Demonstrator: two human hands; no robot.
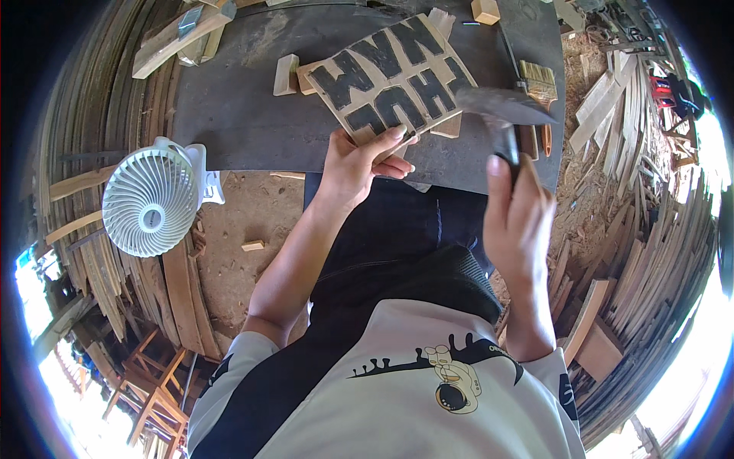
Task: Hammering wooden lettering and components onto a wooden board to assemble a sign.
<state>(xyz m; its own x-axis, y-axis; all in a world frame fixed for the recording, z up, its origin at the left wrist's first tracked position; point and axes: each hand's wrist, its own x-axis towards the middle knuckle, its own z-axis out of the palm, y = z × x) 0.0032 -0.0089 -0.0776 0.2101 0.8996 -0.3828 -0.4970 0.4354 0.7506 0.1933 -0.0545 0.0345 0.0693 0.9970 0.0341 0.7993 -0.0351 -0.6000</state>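
Note:
My left hand [358, 164] grips the near edge of a flat wooden board [391, 74], thumb on top and fingers curled beneath. Large black letter shapes in two rows cover its face. The board lies tilted over a dark workbench [245, 115], with wood pieces partly showing under it. In my right hand [521, 218] is a hammer [508, 107], its fingers wrapped round the dark handle. The hammer's metal head is slightly blurred and hovers by the board's right corner; whether it touches cannot be told.
A wide paintbrush [538, 83] lies at the bench's right edge. Small wood blocks [287, 75] sit left of the board, with clamped wood [186, 34] at the far left. A white fan [151, 203] stands at the left bench edge. Stacked planks [642, 283] line both sides.

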